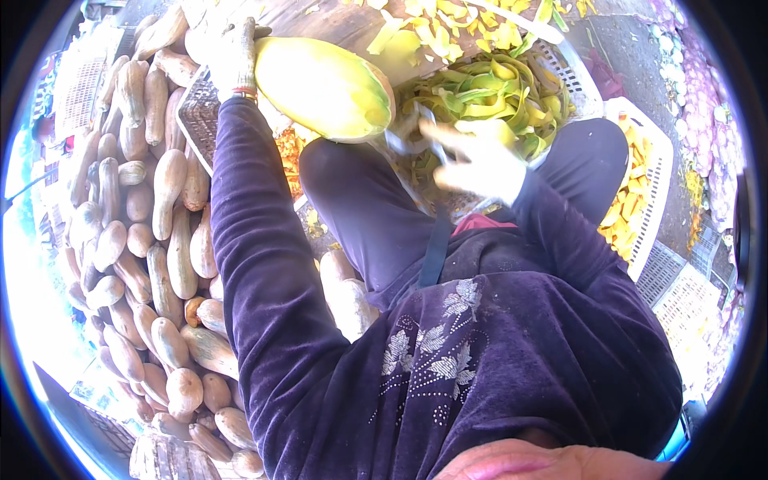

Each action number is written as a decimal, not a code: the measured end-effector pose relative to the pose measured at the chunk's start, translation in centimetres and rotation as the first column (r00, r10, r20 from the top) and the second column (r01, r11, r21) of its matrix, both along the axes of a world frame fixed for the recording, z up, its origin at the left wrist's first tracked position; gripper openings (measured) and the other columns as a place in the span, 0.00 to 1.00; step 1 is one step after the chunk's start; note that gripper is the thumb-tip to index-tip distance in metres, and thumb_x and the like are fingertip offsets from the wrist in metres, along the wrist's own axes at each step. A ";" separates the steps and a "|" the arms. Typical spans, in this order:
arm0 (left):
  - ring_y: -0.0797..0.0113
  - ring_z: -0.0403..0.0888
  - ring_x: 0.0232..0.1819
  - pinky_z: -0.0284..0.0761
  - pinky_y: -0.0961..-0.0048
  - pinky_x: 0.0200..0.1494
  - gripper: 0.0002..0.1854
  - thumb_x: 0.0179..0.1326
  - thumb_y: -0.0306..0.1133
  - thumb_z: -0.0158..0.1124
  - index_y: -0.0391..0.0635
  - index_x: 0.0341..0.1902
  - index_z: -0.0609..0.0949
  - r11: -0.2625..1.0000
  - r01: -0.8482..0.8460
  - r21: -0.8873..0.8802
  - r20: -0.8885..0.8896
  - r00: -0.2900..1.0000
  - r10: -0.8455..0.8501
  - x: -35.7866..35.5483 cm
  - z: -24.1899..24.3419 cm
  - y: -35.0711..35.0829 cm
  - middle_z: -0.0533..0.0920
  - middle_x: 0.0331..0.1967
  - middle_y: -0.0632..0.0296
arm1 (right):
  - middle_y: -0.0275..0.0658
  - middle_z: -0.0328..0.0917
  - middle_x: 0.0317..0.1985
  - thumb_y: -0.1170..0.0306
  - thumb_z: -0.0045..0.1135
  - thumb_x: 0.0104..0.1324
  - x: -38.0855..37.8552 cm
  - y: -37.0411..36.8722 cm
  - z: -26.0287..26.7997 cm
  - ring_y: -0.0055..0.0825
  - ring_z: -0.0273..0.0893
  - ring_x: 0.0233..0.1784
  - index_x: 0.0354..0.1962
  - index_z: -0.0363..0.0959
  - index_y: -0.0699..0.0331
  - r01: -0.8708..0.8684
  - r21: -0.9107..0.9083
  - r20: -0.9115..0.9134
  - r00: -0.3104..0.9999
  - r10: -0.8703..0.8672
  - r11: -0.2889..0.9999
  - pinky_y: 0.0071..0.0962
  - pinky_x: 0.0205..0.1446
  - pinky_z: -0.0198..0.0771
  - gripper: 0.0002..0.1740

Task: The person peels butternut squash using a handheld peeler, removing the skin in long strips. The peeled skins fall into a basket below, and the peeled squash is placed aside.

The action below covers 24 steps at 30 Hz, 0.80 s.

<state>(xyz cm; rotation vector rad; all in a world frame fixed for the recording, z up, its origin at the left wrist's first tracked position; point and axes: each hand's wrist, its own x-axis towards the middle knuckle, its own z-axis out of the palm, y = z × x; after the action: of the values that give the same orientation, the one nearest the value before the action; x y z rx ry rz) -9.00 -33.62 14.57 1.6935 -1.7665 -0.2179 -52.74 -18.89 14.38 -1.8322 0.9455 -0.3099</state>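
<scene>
My left hand [231, 63], partly washed out by glare, grips the end of a large peeled yellow-green squash [321, 87]. The squash lies slanted above my knee, its other end towards the middle. Right of that end is my right hand [480, 159], blurred, with its fingers around a narrow pale hand tool [441, 150], too blurred to name surely. Beneath and behind this hand, long green and yellow peelings [510, 90] fill a plastic crate [573, 78] between my knees.
Many unpeeled tan squashes [168, 180] are piled at left. Yellow scraps [444, 27] lie on a wooden board [324, 21] at the top. A white crate [660, 180] at right holds orange pieces [630, 192]. A dark crate [198, 114] stands beside my left forearm. Purplish produce [708, 120] lines the far right.
</scene>
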 end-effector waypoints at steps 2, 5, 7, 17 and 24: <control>0.67 0.88 0.43 0.77 0.72 0.54 0.16 0.72 0.32 0.50 0.34 0.40 0.85 0.998 -0.032 0.049 0.027 0.999 0.030 -0.2 0.3 0.1 0.91 0.39 0.54 | 0.48 0.82 0.62 0.56 0.67 0.66 3.8 -4.4 1.8 0.30 0.80 0.61 0.76 0.63 0.55 0.153 0.311 0.313 0.915 -0.253 0.938 0.30 0.64 0.75 0.43; 0.63 0.86 0.45 0.75 0.69 0.58 0.15 0.72 0.35 0.53 0.41 0.42 0.87 0.990 -0.092 0.111 -0.221 0.969 0.115 -0.5 0.4 -0.1 0.92 0.41 0.59 | 0.44 0.81 0.62 0.59 0.65 0.69 6.6 -7.6 3.3 0.28 0.78 0.61 0.75 0.64 0.60 0.022 0.212 0.221 0.973 -0.070 0.977 0.27 0.66 0.72 0.39; 0.60 0.85 0.47 0.73 0.67 0.60 0.14 0.72 0.36 0.56 0.45 0.42 0.89 0.993 -0.093 0.075 -0.180 0.978 0.105 -0.4 0.1 -0.4 0.92 0.40 0.62 | 0.45 0.81 0.62 0.56 0.65 0.68 5.7 -6.0 3.7 0.28 0.79 0.59 0.75 0.63 0.60 0.011 0.091 -0.106 0.994 -0.001 0.996 0.28 0.66 0.72 0.42; 0.64 0.87 0.43 0.76 0.71 0.58 0.20 0.75 0.37 0.50 0.36 0.38 0.86 0.997 0.033 -0.068 0.274 0.962 -0.013 0.1 0.7 -0.3 0.92 0.41 0.57 | 0.48 0.82 0.32 0.52 0.65 0.65 5.5 -3.1 4.9 0.41 0.81 0.29 0.75 0.64 0.42 0.123 -0.363 0.059 0.992 -0.109 0.923 0.37 0.40 0.78 0.41; 0.65 0.89 0.37 0.80 0.72 0.50 0.13 0.71 0.32 0.55 0.38 0.38 0.86 0.980 0.069 -0.185 0.317 0.948 -0.007 0.7 -0.3 -0.8 0.92 0.36 0.59 | 0.49 0.84 0.34 0.53 0.62 0.64 0.1 2.6 1.1 0.47 0.84 0.33 0.74 0.66 0.44 -0.023 -0.420 -0.082 0.997 -0.013 0.907 0.41 0.47 0.82 0.40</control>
<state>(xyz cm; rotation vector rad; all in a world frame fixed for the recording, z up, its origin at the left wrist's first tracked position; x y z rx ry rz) -8.33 -34.38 14.24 1.6199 -1.9797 0.2162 -52.64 -16.32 15.45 -2.2568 0.9854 -0.4662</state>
